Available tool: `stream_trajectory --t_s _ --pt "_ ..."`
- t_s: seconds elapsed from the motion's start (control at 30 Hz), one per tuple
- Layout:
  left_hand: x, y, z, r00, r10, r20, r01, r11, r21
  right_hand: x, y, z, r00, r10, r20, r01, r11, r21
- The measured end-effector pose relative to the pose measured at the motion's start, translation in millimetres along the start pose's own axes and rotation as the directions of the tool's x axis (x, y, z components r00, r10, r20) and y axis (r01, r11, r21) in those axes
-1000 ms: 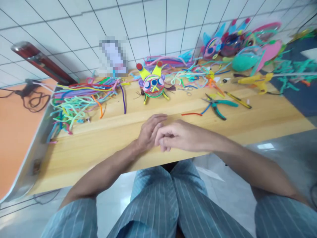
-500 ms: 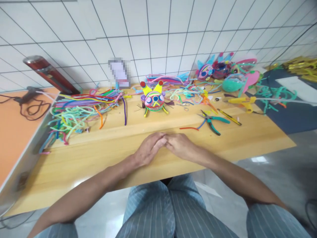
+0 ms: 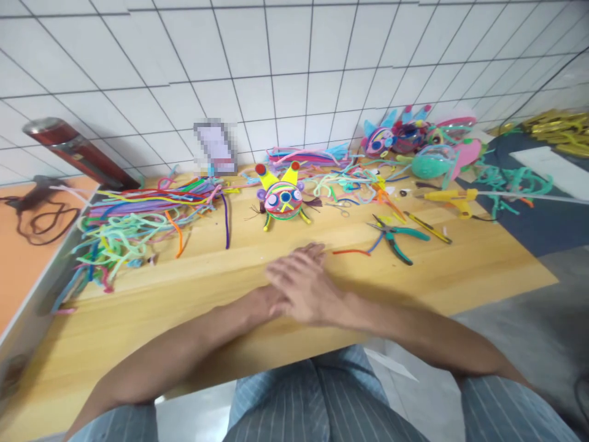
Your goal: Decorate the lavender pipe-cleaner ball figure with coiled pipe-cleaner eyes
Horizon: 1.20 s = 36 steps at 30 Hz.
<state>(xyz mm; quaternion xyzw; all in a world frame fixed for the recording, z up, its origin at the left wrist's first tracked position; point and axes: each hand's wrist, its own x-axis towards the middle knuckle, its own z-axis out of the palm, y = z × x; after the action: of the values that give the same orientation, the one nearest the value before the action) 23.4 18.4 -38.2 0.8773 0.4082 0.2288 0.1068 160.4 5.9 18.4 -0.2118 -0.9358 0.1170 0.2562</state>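
The two hands are together just in from the table's near edge: the right hand (image 3: 304, 287) lies across the left hand (image 3: 316, 248), its fingers extended over it. Since the left is mostly covered and slightly blurred, I cannot tell whether its fingers are curled. Straight ahead of the hands, near but apart, a colorful figure (image 3: 284, 200) stands on the wooden table (image 3: 216, 270), with yellow horns tipped in red and round eyes. Just right of the hands lies a red-and-blue stem (image 3: 352, 252), its blue end reaching the teal-handled pliers (image 3: 399, 235). Farther right of them are a yellow cutter (image 3: 427, 228) and a yellow glue gun (image 3: 453, 196). Left of the hands and farther forward spreads a tangled heap of fuzzy stems (image 3: 124, 236), with a dark purple stem (image 3: 226, 222) between heap and figure.
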Motion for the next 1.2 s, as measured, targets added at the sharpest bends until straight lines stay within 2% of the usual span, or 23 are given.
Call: stream_trajectory --t_s 0.07,0.13,0.17,0.27,0.33,0.47,0.5,0.57,0.6,0.67,0.77,0.83,0.9,0.97,1.13,1.2 --pt "2.8 -1.8 12.5 0.999 0.039 0.006 -0.039 0.998 -0.039 1.3 -19.0 13.7 0.977 -0.190 0.092 0.193 0.981 -0.019" --pt "2.6 -2.9 17.1 0.998 0.066 -0.017 -0.068 0.993 -0.095 2.9 -20.0 17.3 0.954 -0.259 0.152 0.268 0.963 -0.036" --pt "1.4 -2.6 16.4 0.997 0.068 -0.038 -0.072 0.990 -0.120 3.5 -13.0 15.9 0.954 -0.245 0.174 0.256 0.966 -0.044" --pt "-5.2 3.7 3.3 0.995 0.063 -0.082 -0.075 0.984 -0.161 0.6 27.7 3.7 0.986 -0.047 0.163 0.054 0.998 -0.035" --pt "-9.0 12.8 -11.1 0.988 0.100 -0.115 -0.119 0.979 -0.167 -5.6 56.7 -7.1 0.991 0.108 0.079 -0.109 0.994 0.012" --pt "-8.9 30.1 -35.3 0.917 0.267 -0.295 -0.327 0.929 -0.175 -21.9 88.4 -30.0 0.951 0.306 -0.040 -0.306 0.952 0.014" --pt "-7.6 31.4 -37.6 0.904 0.279 -0.324 -0.343 0.926 -0.160 -25.5 91.9 -36.0 0.940 0.338 -0.043 -0.339 0.941 -0.013" --pt "-4.7 28.8 -36.5 0.911 0.251 -0.328 -0.313 0.938 -0.152 -31.1 98.8 -48.8 0.912 0.408 -0.040 -0.410 0.909 -0.073" --pt "-3.3 25.2 -33.8 0.928 0.214 -0.307 -0.277 0.944 -0.181 -33.3 103.5 -55.8 0.888 0.457 -0.047 -0.459 0.883 -0.095" --pt "-0.9 15.8 -26.5 0.966 0.105 -0.235 -0.176 0.935 -0.306 -37.3 117.1 -72.0 0.810 0.578 -0.100 -0.586 0.805 -0.091" --pt "1.8 3.4 -17.8 0.994 -0.061 -0.089 0.010 0.872 -0.489 -44.8 146.6 -101.2 0.640 0.710 -0.293 -0.741 0.672 0.008" --pt "3.0 -0.2 -15.6 0.994 -0.106 -0.020 0.079 0.842 -0.534 -51.3 168.7 -120.4 0.514 0.733 -0.446 -0.802 0.594 0.053" --pt "3.9 -0.2 -15.1 0.996 -0.085 0.007 0.075 0.842 -0.535 -57.1 189.1 -134.4 0.434 0.743 -0.509 -0.849 0.527 0.044" --pt "4.4 1.2 -14.9 0.999 -0.033 0.012 0.035 0.855 -0.517 -59.9 205.1 -139.8 0.435 0.750 -0.498 -0.866 0.500 -0.003" --pt "4.8 2.1 -12.9 1.000 0.004 0.007 -0.001 0.873 -0.488 -48.3 222.1 -127.2 0.605 0.715 -0.350 -0.788 0.600 -0.138" --pt "5.0 1.5 -12.7 1.000 0.006 0.006 -0.002 0.878 -0.479 -41.6 225.1 -125.9 0.635 0.707 -0.310 -0.769 0.619 -0.163"
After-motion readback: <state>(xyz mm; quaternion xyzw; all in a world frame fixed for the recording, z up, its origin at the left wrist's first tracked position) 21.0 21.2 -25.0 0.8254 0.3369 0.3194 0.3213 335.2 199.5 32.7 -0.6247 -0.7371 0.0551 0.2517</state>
